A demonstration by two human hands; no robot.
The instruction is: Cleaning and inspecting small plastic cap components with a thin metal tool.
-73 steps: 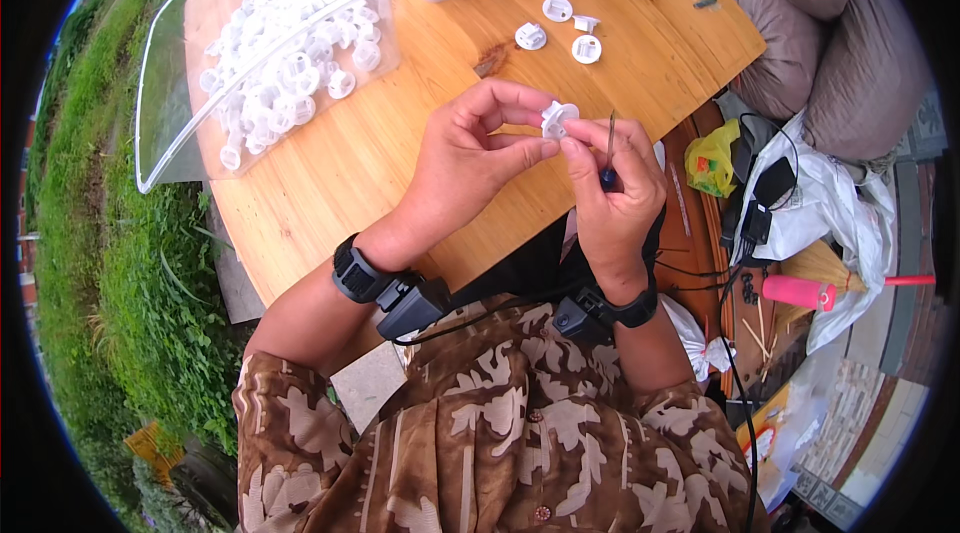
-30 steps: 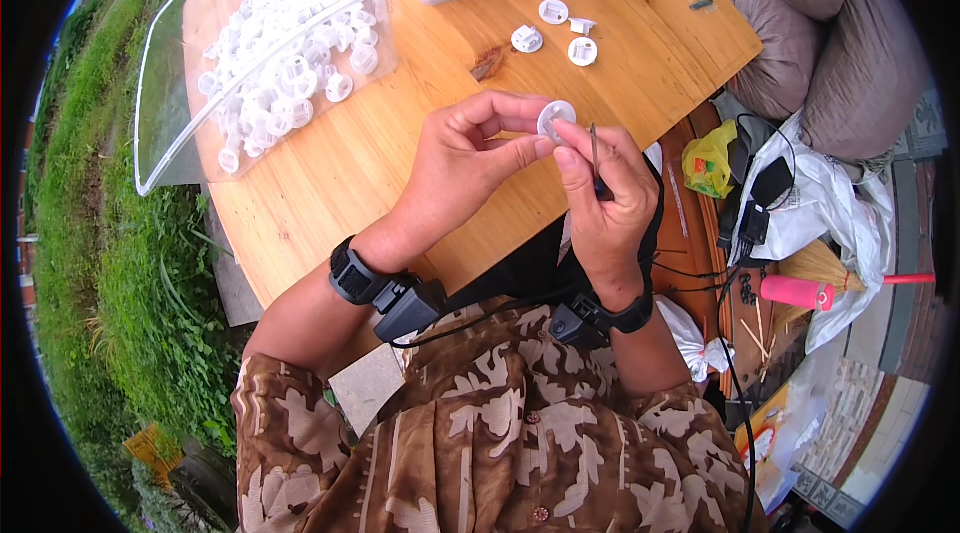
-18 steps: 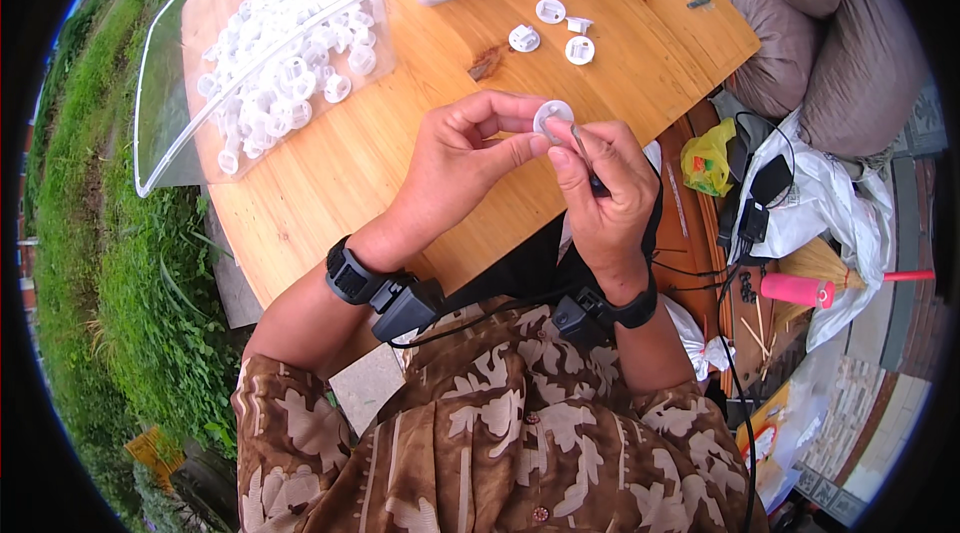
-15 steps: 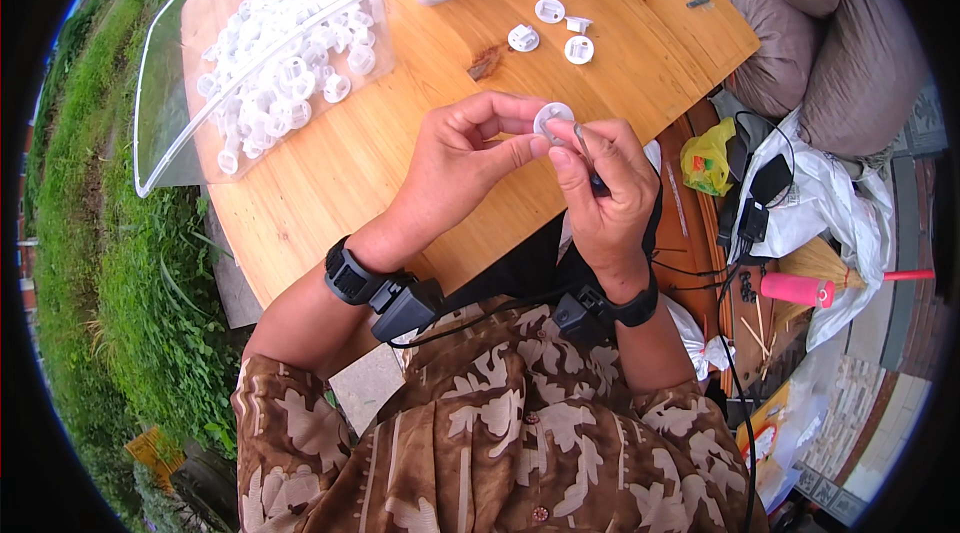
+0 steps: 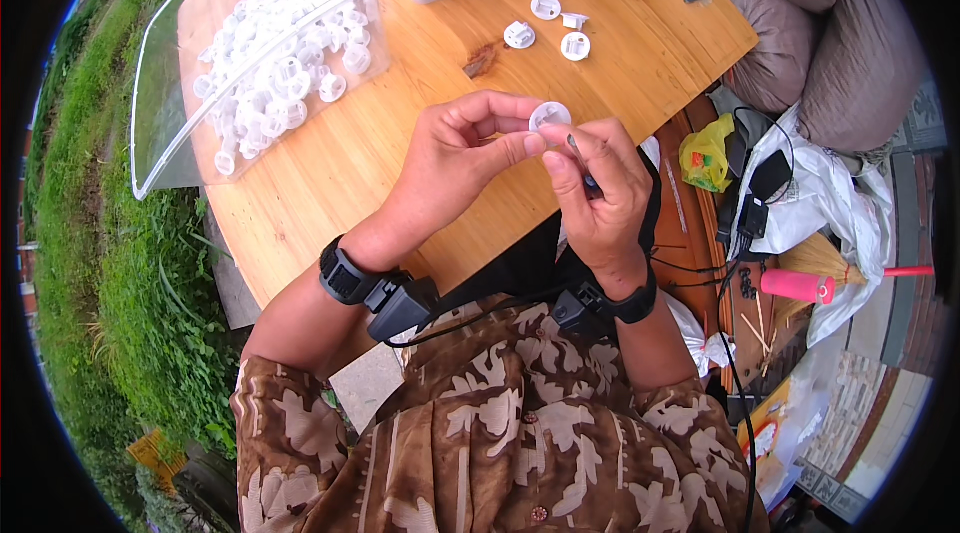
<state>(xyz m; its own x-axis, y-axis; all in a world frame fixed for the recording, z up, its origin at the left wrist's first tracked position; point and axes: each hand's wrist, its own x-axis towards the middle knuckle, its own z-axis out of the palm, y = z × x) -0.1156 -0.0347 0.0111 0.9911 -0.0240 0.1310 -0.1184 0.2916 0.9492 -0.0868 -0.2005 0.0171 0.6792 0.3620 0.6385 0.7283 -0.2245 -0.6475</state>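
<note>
Disc [image 5: 549,115] pinched between thumb and fingers of my left hand [image 5: 457,145]; my right hand [image 5: 612,195] clasps a thin tool [image 5: 591,182]

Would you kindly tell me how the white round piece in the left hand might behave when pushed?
The white round piece is probably light, being small enough for the left hand to pinch. It seems stiff: it shows no visible bending in that grip. Its round outline suggests it might roll if stood on edge.
</note>
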